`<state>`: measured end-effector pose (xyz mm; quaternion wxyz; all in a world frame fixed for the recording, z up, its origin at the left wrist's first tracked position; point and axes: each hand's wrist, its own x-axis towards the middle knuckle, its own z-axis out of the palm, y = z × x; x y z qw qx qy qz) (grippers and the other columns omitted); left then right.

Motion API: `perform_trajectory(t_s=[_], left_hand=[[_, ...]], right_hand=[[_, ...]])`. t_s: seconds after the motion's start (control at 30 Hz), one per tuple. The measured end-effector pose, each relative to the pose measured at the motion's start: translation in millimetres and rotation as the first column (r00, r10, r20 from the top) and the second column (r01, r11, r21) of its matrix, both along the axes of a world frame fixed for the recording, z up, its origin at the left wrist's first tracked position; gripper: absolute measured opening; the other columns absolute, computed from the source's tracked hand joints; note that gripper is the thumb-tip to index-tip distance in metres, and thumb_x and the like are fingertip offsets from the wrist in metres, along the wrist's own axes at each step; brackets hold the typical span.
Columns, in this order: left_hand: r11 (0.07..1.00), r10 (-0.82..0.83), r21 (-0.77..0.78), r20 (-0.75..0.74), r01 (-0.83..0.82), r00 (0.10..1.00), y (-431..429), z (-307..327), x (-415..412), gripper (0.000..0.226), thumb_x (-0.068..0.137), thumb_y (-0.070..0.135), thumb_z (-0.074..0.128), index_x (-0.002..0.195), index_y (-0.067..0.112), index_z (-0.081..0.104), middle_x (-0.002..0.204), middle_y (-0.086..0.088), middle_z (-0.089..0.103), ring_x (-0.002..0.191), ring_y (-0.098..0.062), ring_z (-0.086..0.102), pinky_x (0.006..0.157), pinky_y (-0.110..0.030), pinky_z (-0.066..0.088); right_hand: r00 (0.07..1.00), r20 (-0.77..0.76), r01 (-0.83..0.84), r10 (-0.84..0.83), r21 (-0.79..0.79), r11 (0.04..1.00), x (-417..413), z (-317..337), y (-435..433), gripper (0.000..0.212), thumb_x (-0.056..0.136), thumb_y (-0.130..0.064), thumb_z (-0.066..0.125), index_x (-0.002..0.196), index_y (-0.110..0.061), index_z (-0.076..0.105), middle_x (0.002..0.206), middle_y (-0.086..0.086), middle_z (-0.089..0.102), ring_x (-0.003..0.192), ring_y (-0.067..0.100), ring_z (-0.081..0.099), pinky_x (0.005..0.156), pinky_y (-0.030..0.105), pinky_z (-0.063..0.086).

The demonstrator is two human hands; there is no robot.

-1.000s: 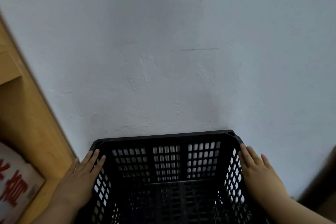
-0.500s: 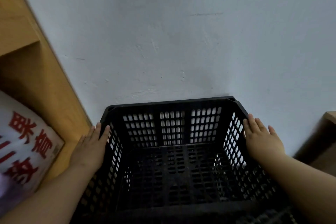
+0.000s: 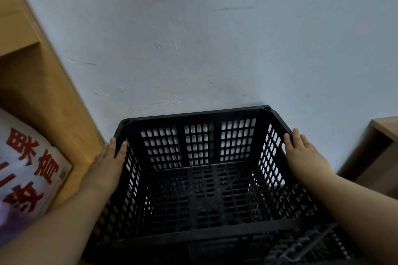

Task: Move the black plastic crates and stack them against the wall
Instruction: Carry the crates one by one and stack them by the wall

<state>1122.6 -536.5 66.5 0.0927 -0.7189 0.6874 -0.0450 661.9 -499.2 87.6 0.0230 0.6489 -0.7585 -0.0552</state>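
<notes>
A black perforated plastic crate [image 3: 200,180] stands with its far rim close against the pale wall [image 3: 204,38]. It is empty inside. My left hand [image 3: 107,163] lies flat on its left rim, fingers over the edge. My right hand [image 3: 301,153] rests on the right rim, fingers stretched forward. Part of another black crate [image 3: 305,247] shows under it at the lower right; how they sit together I cannot tell.
A wooden shelf unit [image 3: 43,97] stands tight on the left of the crate, holding a white box with red characters [image 3: 25,170]. A lower wooden piece of furniture [image 3: 379,148] is at the right edge.
The view has tilted down and pulled back, so more of the crate's inside shows. Both hands stay on the side rims; the crate remains by the wall.
</notes>
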Motion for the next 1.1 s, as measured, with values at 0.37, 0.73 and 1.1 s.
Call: perform_trajectory(t_s=[0.37,0.73,1.1], left_hand=[[1.000,-0.002,0.007,0.006,0.002,1.000,-2,-3,3,0.112,0.076,-0.007,0.062,0.144,0.019,-0.023,0.153,-0.015,-0.026,0.144,-0.031,-0.013,0.117,-0.037,0.013],[1.000,-0.004,-0.007,-0.016,0.004,1.000,-9,-3,5,0.108,0.081,-0.004,0.059,0.142,0.020,-0.027,0.152,-0.017,-0.027,0.143,-0.032,-0.014,0.117,-0.037,0.012],[0.999,-0.021,-0.034,0.001,0.021,1.000,4,1,-4,0.108,0.081,-0.005,0.059,0.141,0.016,-0.027,0.152,-0.016,-0.027,0.143,-0.029,-0.015,0.117,-0.035,0.006]], right_hand=[[1.000,0.002,-0.003,0.003,-0.007,1.000,3,0,0,0.064,0.093,-0.001,0.025,0.148,-0.007,-0.006,0.157,0.018,-0.012,0.146,0.034,0.001,0.119,0.040,0.013],[0.999,-0.047,-0.020,0.018,-0.041,0.999,6,-5,3,0.059,0.096,-0.006,0.023,0.148,-0.003,-0.006,0.157,0.020,-0.011,0.146,0.034,0.000,0.119,0.042,0.010],[0.989,-0.130,-0.079,0.064,-0.115,0.990,0,-11,8,0.062,0.096,-0.007,0.030,0.146,0.000,-0.007,0.156,0.022,-0.011,0.146,0.033,-0.001,0.118,0.046,0.008]])
